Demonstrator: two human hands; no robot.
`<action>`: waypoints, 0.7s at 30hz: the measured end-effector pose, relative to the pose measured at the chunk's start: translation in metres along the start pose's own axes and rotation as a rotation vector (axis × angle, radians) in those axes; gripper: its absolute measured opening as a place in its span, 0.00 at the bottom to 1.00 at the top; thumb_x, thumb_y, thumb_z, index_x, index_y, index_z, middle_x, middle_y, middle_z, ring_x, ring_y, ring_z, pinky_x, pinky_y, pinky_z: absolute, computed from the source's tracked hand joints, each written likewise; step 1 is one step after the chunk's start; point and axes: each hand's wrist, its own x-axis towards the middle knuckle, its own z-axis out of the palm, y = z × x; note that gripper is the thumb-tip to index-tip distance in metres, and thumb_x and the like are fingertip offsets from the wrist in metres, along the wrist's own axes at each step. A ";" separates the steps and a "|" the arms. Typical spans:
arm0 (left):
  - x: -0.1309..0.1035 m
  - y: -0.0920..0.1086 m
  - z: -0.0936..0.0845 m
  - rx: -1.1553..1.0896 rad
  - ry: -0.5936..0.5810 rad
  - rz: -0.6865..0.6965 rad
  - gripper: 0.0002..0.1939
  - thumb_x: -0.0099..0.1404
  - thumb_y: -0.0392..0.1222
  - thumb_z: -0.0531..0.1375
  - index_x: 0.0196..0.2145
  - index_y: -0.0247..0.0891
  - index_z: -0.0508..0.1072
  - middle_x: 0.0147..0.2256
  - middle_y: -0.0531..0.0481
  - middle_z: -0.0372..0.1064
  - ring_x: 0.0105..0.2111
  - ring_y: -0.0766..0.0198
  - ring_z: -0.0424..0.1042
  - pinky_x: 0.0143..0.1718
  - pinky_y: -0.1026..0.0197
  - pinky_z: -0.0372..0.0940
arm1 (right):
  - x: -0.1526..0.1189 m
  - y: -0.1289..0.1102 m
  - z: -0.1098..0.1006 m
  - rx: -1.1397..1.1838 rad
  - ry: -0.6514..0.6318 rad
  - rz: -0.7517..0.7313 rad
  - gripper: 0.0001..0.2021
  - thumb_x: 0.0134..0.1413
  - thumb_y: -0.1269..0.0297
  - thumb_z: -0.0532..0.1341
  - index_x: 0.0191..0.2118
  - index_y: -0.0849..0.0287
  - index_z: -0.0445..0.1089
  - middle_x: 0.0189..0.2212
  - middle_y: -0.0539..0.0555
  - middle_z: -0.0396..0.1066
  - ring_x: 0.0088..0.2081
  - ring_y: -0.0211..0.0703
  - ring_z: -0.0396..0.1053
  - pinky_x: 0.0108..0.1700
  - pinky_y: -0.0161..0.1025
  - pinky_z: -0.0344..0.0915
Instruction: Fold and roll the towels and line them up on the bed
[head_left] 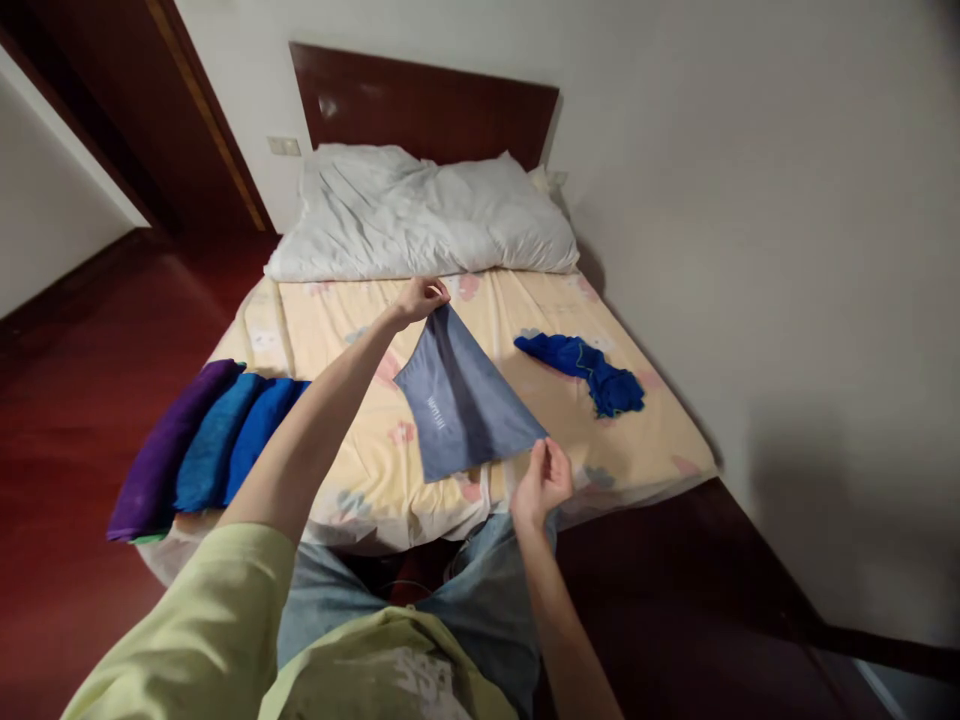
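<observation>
Dark red floor (90, 350) fills the far left, running back to a dark brown door (112, 110) beside the pale wall. On the near left corner of the bed, folded cloths lie side by side: first a purple cloth (169, 455), outermost, then a lighter blue cloth (214, 440), then a bright blue cloth (259, 430), partly hidden by the person's left forearm. That arm comes out of a light green sleeve (202, 620) and reaches across the patterned yellow bed cover (660, 445). At the head of the bed, white bedding (420, 215) lies in front of a glossy brown headboard (420, 100).

The left hand (421, 298) has thumb and fingers pressed together, pinching the top corner of a grey-blue cloth (472, 400). This cloth is spread out between both hands, over the middle of the bed — pale lettering shows on its left part, and I cannot tell whether its lower edge touches the cover. Nearer the body, the right hand (546, 482) pinches the right-hand corner. Farther right, apart from both hands, a crumpled blue cloth (615, 388) lies on the cover — bunched, with a thin green edging.
</observation>
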 end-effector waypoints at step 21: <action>-0.095 0.127 -0.146 -0.381 0.296 0.124 0.13 0.55 0.42 0.75 0.33 0.42 0.75 0.29 0.55 0.76 0.39 0.61 0.74 0.50 0.51 0.72 | 0.206 -0.226 0.102 0.395 -0.492 -0.217 0.23 0.49 0.55 0.76 0.45 0.66 0.75 0.39 0.58 0.78 0.44 0.42 0.78 0.43 0.39 0.77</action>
